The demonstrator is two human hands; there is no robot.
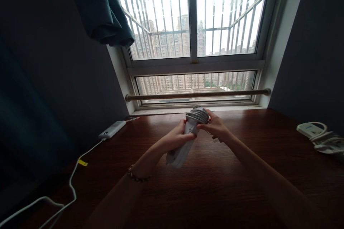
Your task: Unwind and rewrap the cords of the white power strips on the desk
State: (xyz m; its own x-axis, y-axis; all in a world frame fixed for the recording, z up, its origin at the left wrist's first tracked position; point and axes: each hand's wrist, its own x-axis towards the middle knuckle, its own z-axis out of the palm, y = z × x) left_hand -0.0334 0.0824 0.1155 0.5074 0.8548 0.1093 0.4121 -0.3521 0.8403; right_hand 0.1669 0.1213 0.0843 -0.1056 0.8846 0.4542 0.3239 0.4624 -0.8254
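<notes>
A long white power strip (182,153) is held tilted above the brown wooden desk top, its far end pointing up toward the window. Around that far end the pale cord (197,115) is wound in several tight loops. My left hand (174,139) is closed around the strip's middle, thumb across the top face. At the wound loops, my right hand (217,127) pinches the cord, with its thumb near the strip and its fingers on the far side. A small dark piece, perhaps the plug (215,138), shows beneath my right hand; its shape is unclear.
On the left lies a white power bank (114,129) with a white cable (72,182) and a yellow tag (82,162). Another white strip (310,128) with bundled cord sits at right. Behind the desk (231,171) are a metal rail (199,95), a window and a curtain (104,14).
</notes>
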